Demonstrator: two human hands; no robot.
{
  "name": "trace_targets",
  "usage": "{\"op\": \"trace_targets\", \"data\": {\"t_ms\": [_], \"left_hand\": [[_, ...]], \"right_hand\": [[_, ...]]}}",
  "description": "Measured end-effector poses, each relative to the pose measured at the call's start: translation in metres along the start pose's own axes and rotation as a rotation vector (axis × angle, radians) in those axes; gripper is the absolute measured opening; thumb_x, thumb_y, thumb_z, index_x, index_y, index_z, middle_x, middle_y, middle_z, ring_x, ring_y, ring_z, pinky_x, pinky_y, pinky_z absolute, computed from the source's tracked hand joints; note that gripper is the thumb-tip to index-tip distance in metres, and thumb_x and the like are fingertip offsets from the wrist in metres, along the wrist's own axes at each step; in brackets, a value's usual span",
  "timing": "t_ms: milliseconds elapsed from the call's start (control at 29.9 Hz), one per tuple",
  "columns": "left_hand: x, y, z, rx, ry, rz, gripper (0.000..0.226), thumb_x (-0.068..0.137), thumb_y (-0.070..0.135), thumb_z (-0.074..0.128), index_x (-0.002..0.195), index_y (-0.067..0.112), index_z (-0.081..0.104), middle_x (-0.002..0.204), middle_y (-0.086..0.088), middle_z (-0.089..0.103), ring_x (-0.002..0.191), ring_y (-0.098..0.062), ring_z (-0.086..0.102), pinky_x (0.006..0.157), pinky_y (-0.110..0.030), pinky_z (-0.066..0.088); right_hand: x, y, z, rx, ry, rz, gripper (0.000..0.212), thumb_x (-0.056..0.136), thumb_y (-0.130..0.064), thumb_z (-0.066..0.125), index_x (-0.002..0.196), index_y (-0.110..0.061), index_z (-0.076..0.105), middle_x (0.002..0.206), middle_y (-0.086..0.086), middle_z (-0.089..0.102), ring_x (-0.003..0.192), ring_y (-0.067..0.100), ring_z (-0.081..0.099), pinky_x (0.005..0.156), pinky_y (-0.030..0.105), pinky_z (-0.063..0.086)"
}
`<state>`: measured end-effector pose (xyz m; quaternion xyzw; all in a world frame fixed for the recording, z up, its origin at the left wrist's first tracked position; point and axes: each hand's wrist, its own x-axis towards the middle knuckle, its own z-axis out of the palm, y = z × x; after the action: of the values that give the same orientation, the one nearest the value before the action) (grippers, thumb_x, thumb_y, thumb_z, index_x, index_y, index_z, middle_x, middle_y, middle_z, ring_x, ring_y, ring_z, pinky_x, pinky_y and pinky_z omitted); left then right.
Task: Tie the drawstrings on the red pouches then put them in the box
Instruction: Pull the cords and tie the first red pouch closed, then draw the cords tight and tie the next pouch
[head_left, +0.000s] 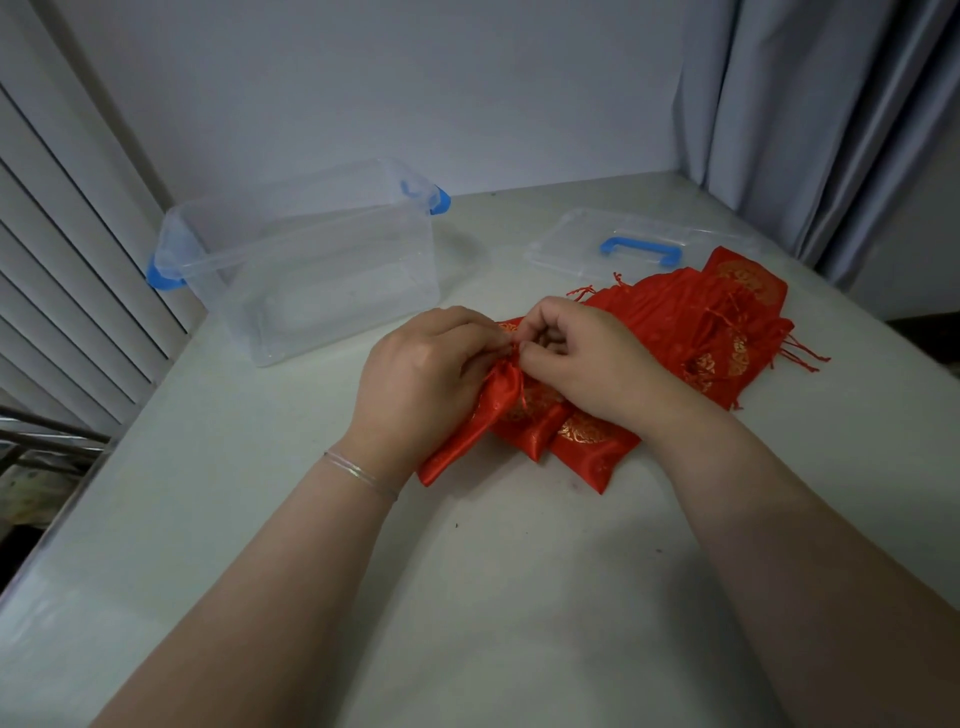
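Nothing readable tbh. Gold printed motifs on the red pouches (727, 312), prob characters, but way too blurry to make out. No labels or brand marks on the clear box (311, 270) or lid (639, 249).

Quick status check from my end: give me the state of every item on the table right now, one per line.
Box: open, empty, upright.
Lid: off, lying flat on the table beside the pouch pile.
Held pouch: neck gathered, both hands at its drawstring.
Pouch pile: loose, strings trailing, not in the box.
Left hand: closed on the held pouch.
Right hand: fingers pinching the drawstring.
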<state>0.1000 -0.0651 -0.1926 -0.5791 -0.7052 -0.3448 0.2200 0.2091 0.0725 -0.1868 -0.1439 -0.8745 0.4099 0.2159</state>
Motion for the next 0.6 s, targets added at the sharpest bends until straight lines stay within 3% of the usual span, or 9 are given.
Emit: {"op": "trace_targets", "data": {"t_ms": [134, 267, 368, 535, 602], "left_hand": [[0.003, -0.004, -0.004, 0.008, 0.012, 0.006, 0.009, 0.083, 0.011, 0.063, 0.086, 0.013, 0.072, 0.092, 0.002, 0.073, 0.082, -0.019, 0.069, 0.065, -0.037, 0.054], [0.004, -0.002, -0.007, 0.007, -0.002, -0.006, 0.016, 0.083, 0.017, 0.050, 0.084, 0.010, 0.065, 0.099, 0.003, 0.072, 0.087, -0.020, 0.068, 0.065, -0.037, 0.054], [0.003, 0.001, -0.006, 0.011, -0.038, -0.079, 0.022, 0.083, 0.025, 0.040, 0.088, 0.012, 0.057, 0.100, 0.002, 0.072, 0.086, -0.026, 0.068, 0.063, -0.039, 0.053], [0.004, -0.002, -0.006, 0.000, -0.111, -0.187, 0.004, 0.094, 0.019, 0.041, 0.096, 0.016, 0.042, 0.078, -0.004, 0.057, 0.068, -0.027, 0.053, 0.057, -0.035, 0.033], [0.005, -0.011, -0.011, 0.050, -0.059, -0.266, 0.004, 0.095, 0.014, 0.042, 0.098, 0.011, 0.043, 0.078, -0.005, 0.053, 0.071, -0.029, 0.049, 0.059, -0.034, 0.028]], "right_hand": [[0.000, 0.001, -0.003, -0.159, 0.067, -0.019, 0.004, 0.082, -0.026, 0.058, 0.085, -0.024, 0.058, 0.066, -0.011, 0.057, 0.062, 0.009, 0.055, 0.065, 0.042, 0.052], [-0.001, -0.005, 0.001, -0.325, 0.093, -0.060, 0.008, 0.086, -0.027, 0.054, 0.091, -0.021, 0.055, 0.065, -0.012, 0.052, 0.065, 0.017, 0.058, 0.062, 0.040, 0.050], [-0.001, -0.009, 0.006, -0.467, 0.188, -0.108, 0.011, 0.090, -0.028, 0.050, 0.096, -0.019, 0.053, 0.069, -0.006, 0.059, 0.067, 0.019, 0.059, 0.059, 0.036, 0.047], [-0.003, -0.006, 0.011, -0.237, 0.205, -0.097, 0.018, 0.095, -0.031, 0.049, 0.110, -0.022, 0.055, 0.088, -0.009, 0.066, 0.079, 0.011, 0.062, 0.070, 0.037, 0.052], [-0.001, 0.001, 0.007, -0.343, 0.243, -0.020, 0.030, 0.095, -0.036, 0.048, 0.121, -0.022, 0.052, 0.102, -0.006, 0.064, 0.096, 0.014, 0.059, 0.079, 0.035, 0.050]]}}
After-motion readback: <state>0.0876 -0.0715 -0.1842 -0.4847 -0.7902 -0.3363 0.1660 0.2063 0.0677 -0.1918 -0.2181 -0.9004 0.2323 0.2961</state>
